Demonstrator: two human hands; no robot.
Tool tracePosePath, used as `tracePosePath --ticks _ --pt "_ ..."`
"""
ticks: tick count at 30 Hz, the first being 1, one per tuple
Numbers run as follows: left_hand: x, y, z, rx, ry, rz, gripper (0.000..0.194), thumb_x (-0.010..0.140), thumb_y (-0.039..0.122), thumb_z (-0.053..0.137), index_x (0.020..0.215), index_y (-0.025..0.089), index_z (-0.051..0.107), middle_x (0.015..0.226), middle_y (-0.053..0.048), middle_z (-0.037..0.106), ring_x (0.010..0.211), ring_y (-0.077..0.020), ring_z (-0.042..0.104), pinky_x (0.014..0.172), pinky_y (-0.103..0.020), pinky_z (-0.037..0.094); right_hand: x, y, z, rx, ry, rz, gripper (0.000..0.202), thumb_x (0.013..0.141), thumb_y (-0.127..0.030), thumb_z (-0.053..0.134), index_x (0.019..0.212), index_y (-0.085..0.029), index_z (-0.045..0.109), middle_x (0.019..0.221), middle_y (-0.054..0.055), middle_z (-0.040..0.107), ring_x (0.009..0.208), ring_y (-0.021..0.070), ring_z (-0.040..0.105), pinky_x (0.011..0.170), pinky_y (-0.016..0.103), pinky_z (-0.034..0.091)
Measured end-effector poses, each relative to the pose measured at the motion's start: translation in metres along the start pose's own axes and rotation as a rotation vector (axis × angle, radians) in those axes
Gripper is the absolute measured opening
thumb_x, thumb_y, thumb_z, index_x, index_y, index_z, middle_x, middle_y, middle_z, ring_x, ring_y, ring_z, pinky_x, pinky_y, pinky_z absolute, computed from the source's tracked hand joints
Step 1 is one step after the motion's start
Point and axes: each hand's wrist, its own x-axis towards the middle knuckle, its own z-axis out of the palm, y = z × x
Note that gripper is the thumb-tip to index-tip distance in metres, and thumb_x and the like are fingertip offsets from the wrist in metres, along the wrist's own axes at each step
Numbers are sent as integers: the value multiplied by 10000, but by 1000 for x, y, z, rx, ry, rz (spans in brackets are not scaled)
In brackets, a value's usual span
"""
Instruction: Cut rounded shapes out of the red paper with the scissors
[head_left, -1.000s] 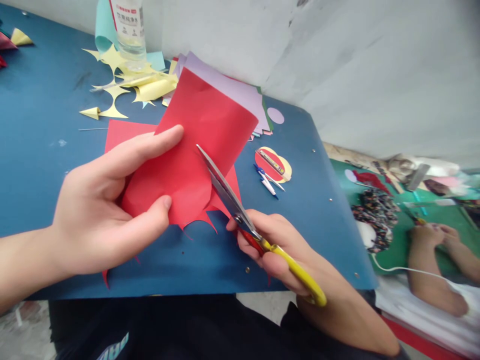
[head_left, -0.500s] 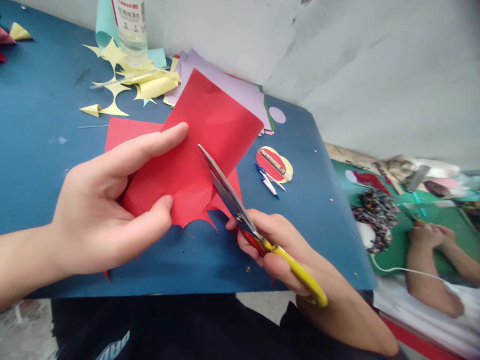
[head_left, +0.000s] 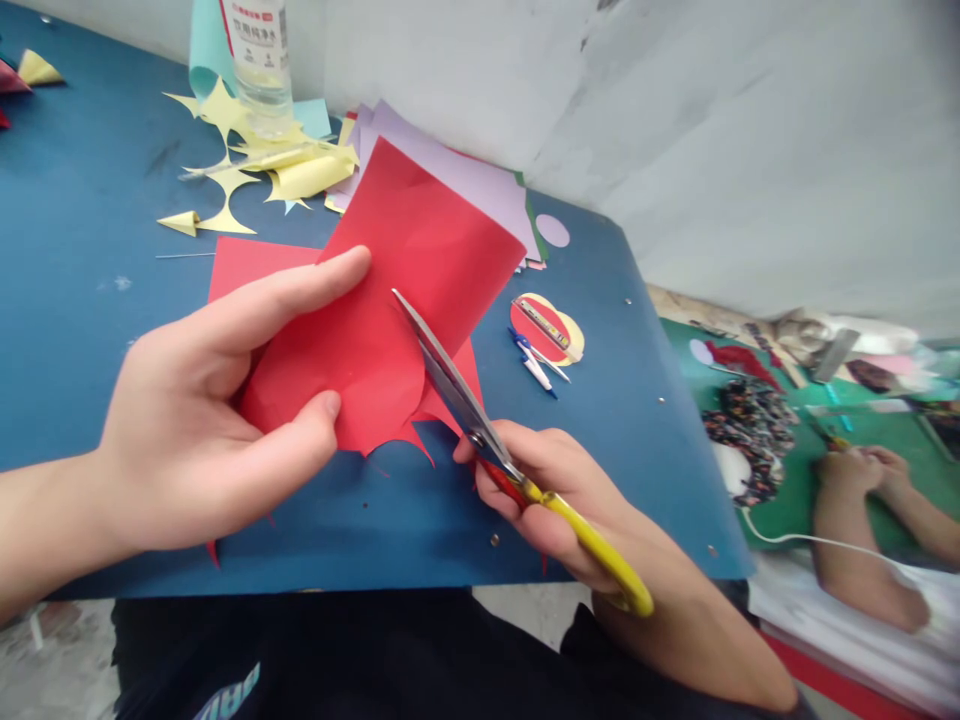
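Note:
A sheet of red paper (head_left: 427,240) with a jagged, curved lower edge is held up by my left hand (head_left: 217,400), whose thumb and a finger lie over its front. My right hand (head_left: 555,500) grips scissors (head_left: 457,390) by their yellow handles. The upper blade crosses the front of the red sheet, its tip near the middle; the lower blade is mostly hidden behind the paper. More red paper (head_left: 262,260) lies on the table beneath the held sheet.
On the blue table (head_left: 600,470), a water bottle (head_left: 259,60), yellow paper scraps (head_left: 232,180) and stacked purple paper (head_left: 442,170) stand toward the wall. A compass (head_left: 534,362) lies by round paper pieces (head_left: 570,330). At right, another person's hands (head_left: 862,470) work over a green table.
Almost nothing differs. The whole view has shifted very slightly, and both hands, the red paper and the scissors keep nearly the same positions.

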Motion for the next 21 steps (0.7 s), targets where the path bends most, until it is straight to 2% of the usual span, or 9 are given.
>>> tracePosePath --ticks 4,12,21 --pt "2 -2 1 -39 21 27 787 853 75 819 1552 427 737 1576 159 729 1493 -287 742 1273 -358 670 -1 6 -1 14 -20 -25 763 997 -941 635 1085 -185 684 718 -53 541 596 121 400 557 298 342" --pt "0 1 2 -21 40 1 746 890 59 791 1540 422 747 1575 154 733 1489 -271 745 1281 -346 673 0 8 -5 -12 -36 -44 736 1028 -914 615 1121 -187 688 728 -32 567 589 134 433 562 306 378" --pt "-3 -1 -1 -2 12 -73 716 891 202 836 1552 455 734 1568 125 743 1459 -343 749 1338 -535 632 -1 7 -2 43 -75 -50 763 1033 -905 623 1218 -168 691 749 -45 542 573 116 425 525 282 362"
